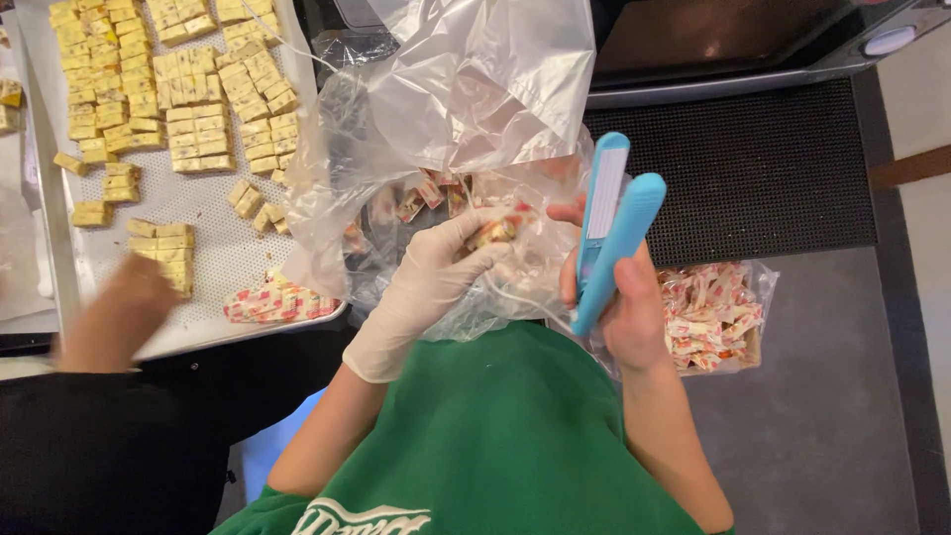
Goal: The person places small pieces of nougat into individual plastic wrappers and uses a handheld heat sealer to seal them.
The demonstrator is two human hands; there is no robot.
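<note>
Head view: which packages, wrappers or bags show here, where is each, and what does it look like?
Large clear plastic bag: centre, crumpled, holding wrapped candies.
Wrapped candy: pinched by gloved left hand; white, red, yellow.
Small clear bag: right, beside right hand, full of wrapped candies.
Loose wrapped candies: tray's near edge.

We see even, bright indoor light, glare on the clear plastic bag (475,89), and a motion-blurred co-worker's hand (119,317) at left.
</note>
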